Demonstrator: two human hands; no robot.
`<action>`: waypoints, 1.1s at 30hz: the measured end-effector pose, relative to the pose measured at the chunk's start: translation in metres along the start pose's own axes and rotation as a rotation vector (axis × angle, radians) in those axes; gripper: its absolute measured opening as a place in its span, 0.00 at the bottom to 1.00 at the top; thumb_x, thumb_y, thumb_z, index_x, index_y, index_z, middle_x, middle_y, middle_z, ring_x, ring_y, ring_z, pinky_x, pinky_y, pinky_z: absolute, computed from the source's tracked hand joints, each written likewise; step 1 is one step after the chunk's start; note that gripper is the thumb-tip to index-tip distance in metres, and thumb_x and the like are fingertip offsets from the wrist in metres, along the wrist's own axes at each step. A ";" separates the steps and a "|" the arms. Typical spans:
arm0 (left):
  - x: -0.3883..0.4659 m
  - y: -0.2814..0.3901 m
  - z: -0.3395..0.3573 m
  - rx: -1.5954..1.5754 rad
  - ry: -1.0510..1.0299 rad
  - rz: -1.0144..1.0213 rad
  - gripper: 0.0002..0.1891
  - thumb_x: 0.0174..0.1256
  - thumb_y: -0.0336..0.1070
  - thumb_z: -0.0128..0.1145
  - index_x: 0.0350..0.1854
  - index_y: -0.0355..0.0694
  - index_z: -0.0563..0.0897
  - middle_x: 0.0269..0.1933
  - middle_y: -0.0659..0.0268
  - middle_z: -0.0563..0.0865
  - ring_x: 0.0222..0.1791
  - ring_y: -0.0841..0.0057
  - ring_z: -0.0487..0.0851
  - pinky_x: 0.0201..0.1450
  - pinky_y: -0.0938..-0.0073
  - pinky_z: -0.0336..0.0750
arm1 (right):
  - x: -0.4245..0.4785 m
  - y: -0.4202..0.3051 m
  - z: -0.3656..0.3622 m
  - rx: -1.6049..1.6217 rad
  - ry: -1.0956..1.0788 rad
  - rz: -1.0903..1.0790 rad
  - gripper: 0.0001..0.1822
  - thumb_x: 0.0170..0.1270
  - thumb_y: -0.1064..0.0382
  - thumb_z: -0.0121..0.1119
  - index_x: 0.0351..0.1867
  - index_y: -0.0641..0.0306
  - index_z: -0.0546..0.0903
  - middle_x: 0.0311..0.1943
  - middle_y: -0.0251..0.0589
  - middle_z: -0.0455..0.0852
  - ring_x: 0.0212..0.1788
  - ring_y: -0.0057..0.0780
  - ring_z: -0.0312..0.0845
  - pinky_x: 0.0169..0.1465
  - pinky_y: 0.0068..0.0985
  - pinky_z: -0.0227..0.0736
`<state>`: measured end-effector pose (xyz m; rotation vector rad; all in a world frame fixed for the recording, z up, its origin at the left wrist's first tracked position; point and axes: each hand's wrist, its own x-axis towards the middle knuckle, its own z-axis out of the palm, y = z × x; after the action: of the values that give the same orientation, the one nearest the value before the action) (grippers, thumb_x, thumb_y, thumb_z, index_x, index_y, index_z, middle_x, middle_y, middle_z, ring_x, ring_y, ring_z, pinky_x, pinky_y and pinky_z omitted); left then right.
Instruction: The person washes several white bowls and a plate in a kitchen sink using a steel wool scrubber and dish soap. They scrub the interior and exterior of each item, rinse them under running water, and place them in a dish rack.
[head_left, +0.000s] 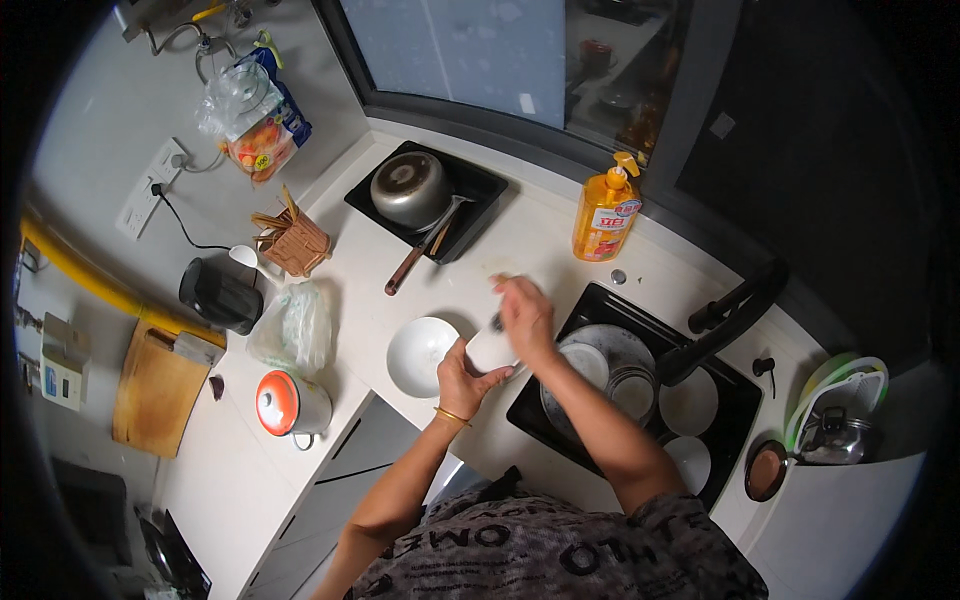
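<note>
My left hand (463, 382) grips a white container (489, 351) from its near left side, above the pale countertop. At the container's upper right is my right hand (527, 319), its fingers bent and slightly blurred; a dark spot on the container shows beside them. Whether the right fingers pinch something small, I cannot tell. Close to the left hand, a white bowl (424, 357) stands on the counter. Right of the hands, the black sink (592, 300) holds stacked plates and bowls (688, 401), partly hidden by my right forearm.
Behind the hands, an upturned metal pot (411, 190) and a brown-handled utensil (406, 270) lie on a black tray (480, 196). A pump bottle of dish soap (604, 217) stands behind the sink, below the black faucet (720, 330). Leftward are a plastic bag (294, 328) and a lidded enamel mug (292, 405).
</note>
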<state>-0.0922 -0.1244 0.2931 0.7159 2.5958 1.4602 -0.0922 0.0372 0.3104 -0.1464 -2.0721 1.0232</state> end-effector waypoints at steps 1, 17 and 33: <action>0.000 0.002 -0.002 -0.015 0.003 0.018 0.31 0.39 0.45 0.82 0.35 0.33 0.74 0.27 0.58 0.80 0.25 0.72 0.71 0.32 0.72 0.73 | 0.007 0.016 -0.005 0.008 0.017 0.166 0.15 0.58 0.76 0.52 0.46 0.65 0.81 0.39 0.46 0.85 0.38 0.44 0.82 0.42 0.36 0.76; 0.002 -0.016 0.001 -0.162 0.001 0.004 0.30 0.37 0.45 0.83 0.34 0.34 0.75 0.25 0.61 0.78 0.24 0.78 0.70 0.29 0.75 0.72 | -0.005 0.030 0.002 0.109 -0.011 0.206 0.08 0.63 0.70 0.51 0.38 0.63 0.83 0.28 0.42 0.84 0.27 0.40 0.80 0.34 0.32 0.75; 0.000 -0.034 -0.001 -0.087 0.023 0.123 0.32 0.41 0.41 0.82 0.40 0.32 0.72 0.24 0.65 0.73 0.25 0.77 0.66 0.29 0.74 0.69 | -0.016 -0.019 -0.001 0.015 -0.132 -0.137 0.10 0.56 0.72 0.56 0.40 0.63 0.82 0.41 0.41 0.83 0.48 0.42 0.78 0.54 0.39 0.71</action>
<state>-0.1046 -0.1406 0.2655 0.8664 2.5275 1.6138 -0.0766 0.0184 0.3146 0.0724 -2.1598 0.9870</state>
